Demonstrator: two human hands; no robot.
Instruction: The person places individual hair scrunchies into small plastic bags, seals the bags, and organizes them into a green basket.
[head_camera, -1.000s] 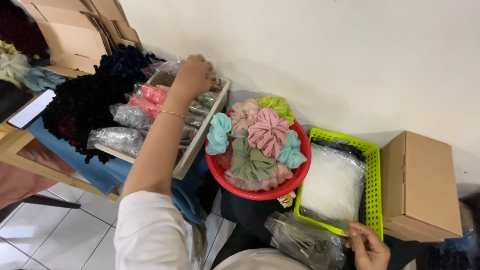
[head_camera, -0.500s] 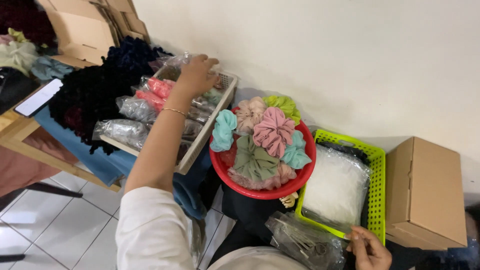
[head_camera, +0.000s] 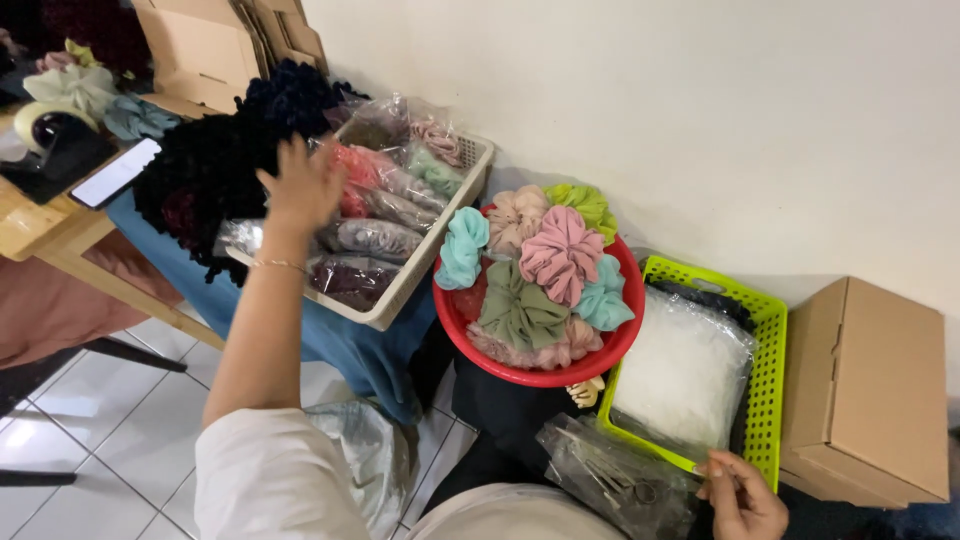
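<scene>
Head view: a person's left hand (head_camera: 300, 185), fingers spread and holding nothing, hovers over a beige tray (head_camera: 420, 275) of bagged scrunchies (head_camera: 375, 238). The right hand (head_camera: 742, 495), fingers pinched on a clear plastic bag (head_camera: 615, 480), rests beside a green basket (head_camera: 768, 380). Loose scrunchies (head_camera: 545, 270) fill the red bowl (head_camera: 540, 372), apparently still unbagged.
</scene>
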